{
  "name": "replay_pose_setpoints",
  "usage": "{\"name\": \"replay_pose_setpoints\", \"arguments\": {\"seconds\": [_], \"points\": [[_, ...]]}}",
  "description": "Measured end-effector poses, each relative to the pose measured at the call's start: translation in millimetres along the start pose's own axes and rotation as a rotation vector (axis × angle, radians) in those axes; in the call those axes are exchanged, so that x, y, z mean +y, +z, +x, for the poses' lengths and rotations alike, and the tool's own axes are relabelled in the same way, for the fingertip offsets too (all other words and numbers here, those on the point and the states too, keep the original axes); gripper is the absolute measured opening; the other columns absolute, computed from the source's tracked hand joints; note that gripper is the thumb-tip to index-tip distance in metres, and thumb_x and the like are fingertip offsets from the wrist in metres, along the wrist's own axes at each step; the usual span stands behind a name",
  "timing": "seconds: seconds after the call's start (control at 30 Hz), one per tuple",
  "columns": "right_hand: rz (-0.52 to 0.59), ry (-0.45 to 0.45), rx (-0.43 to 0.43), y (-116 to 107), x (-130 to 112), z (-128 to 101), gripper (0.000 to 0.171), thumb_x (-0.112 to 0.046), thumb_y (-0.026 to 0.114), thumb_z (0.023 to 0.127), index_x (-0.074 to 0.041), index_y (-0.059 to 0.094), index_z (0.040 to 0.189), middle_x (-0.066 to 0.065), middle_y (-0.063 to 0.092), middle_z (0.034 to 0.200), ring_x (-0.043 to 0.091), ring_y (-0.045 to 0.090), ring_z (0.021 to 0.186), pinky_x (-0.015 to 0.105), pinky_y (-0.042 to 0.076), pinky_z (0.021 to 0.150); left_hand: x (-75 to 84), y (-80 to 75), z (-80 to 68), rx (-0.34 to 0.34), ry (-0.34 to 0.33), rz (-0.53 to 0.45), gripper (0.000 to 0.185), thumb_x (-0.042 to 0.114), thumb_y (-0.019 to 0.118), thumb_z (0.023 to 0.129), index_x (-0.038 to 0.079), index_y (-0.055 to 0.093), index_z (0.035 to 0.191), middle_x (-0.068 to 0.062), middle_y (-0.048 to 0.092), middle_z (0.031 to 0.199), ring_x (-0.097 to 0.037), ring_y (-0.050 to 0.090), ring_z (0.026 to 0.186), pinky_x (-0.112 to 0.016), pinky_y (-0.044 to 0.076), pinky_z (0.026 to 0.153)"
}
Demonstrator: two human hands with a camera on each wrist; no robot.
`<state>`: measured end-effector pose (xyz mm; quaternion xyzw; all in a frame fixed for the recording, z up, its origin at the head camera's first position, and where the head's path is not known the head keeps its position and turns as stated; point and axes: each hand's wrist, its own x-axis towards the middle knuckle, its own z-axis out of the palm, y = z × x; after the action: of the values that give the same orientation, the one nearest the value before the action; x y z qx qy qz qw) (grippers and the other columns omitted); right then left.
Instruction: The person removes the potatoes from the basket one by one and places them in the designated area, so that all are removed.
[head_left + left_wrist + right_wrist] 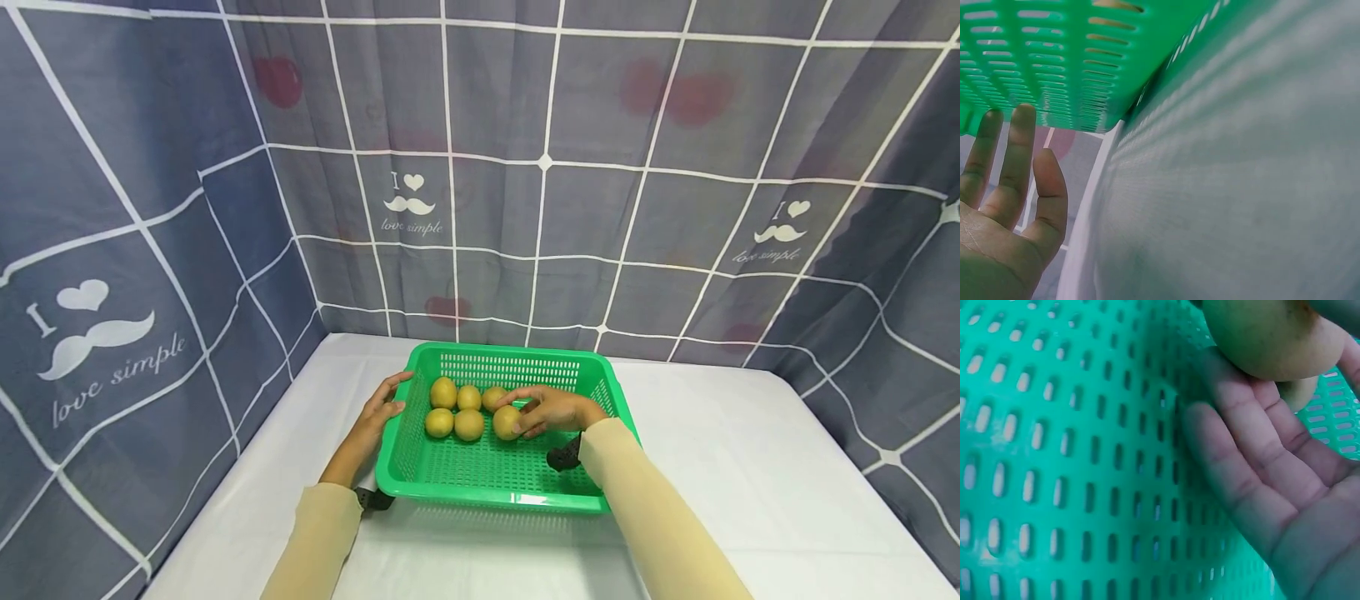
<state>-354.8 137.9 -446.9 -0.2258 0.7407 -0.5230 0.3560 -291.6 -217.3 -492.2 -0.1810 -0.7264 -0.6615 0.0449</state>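
Right hand (553,411) pinching a yellow fruit (506,423) inside the green basket (487,497)
Its forearm (660,508) crosses the front-right corner, with bare basket floor (480,465) on the near side. The left hand (372,422), fingers relaxed and unclasped, is at the left rim (387,454).

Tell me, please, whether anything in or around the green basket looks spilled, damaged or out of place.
Nothing stands out: the green plastic basket stands upright on the white tablecloth, and the six visible yellowish fruits are all inside it, including the one that the right hand holds.
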Motion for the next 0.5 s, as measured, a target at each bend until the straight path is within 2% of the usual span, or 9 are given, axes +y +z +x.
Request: {"name": "replay_pose_setpoints", "arguments": {"seconds": [0.03, 0.13, 0.27, 0.37, 0.43, 0.5], "points": [[0.012, -0.001, -0.011, 0.0, 0.5, 0.2, 0.059, 0.000, 0.073, 0.096, 0.003, 0.054, 0.152, 0.008, 0.068, 0.117, 0.018, 0.068, 0.102, 0.039, 0.059, 0.096, -0.7, -0.8, -0.5, -0.001, -0.002, 0.000, 0.060, 0.008, 0.042, 0.102, -0.009, 0.035, 0.160, -0.034, 0.026, 0.170, -0.052, 0.021, 0.157, -0.059, 0.029, 0.120], [0.057, -0.004, -0.031, -0.9, 1.7, -1.3, 0.060, 0.003, 0.071, 0.097, 0.005, 0.051, 0.154, 0.012, 0.066, 0.122, 0.020, 0.068, 0.106, 0.043, 0.059, 0.099, -3.4, -1.7, -1.5, -0.014, -0.010, 0.005, 0.061, 0.008, 0.042, 0.103, -0.008, 0.034, 0.161, -0.034, 0.027, 0.170, -0.050, 0.024, 0.156, -0.053, 0.033, 0.118], [0.128, -0.044, -0.024, -3.6, 0.0, -4.5, 0.061, 0.007, 0.068, 0.097, 0.008, 0.049, 0.155, 0.015, 0.065, 0.123, 0.023, 0.069, 0.108, 0.051, 0.057, 0.103, -5.6, -1.4, -0.1, -0.039, -0.004, -0.009, 0.061, 0.012, 0.042, 0.105, -0.006, 0.033, 0.162, -0.033, 0.015, 0.174, -0.053, 0.010, 0.161, -0.069, 0.022, 0.124], [0.162, -0.085, -0.029, -4.4, -2.6, -4.7, 0.062, 0.008, 0.066, 0.098, 0.009, 0.046, 0.156, 0.017, 0.065, 0.129, 0.024, 0.070, 0.110, 0.055, 0.055, 0.106, -15.4, -5.9, 2.6, -0.049, 0.018, -0.001, 0.060, 0.014, 0.042, 0.106, -0.002, 0.034, 0.164, -0.031, 0.017, 0.175, -0.051, 0.009, 0.162, -0.071, 0.019, 0.124], [0.175, -0.102, -0.027, -4.1, -4.6, -4.2, 0.062, 0.009, 0.065, 0.098, 0.010, 0.045, 0.157, 0.018, 0.064, 0.133, 0.024, 0.070, 0.111, 0.055, 0.053, 0.107, -15.8, -7.3, 2.3, -0.051, 0.023, -0.004, 0.061, 0.014, 0.042, 0.106, -0.002, 0.034, 0.164, -0.032, 0.020, 0.173, -0.050, 0.015, 0.161, -0.066, 0.025, 0.122], [0.181, -0.122, -0.016, -3.7, -6.8, -2.5, 0.061, 0.009, 0.065, 0.098, 0.010, 0.045, 0.156, 0.020, 0.062, 0.135, 0.024, 0.069, 0.112, 0.055, 0.053, 0.108, -14.9, -8.6, 1.5, -0.040, 0.030, 0.006, 0.060, 0.013, 0.043, 0.106, -0.003, 0.035, 0.163, -0.033, 0.026, 0.170, -0.046, 0.023, 0.158, -0.056, 0.032, 0.120]]}}
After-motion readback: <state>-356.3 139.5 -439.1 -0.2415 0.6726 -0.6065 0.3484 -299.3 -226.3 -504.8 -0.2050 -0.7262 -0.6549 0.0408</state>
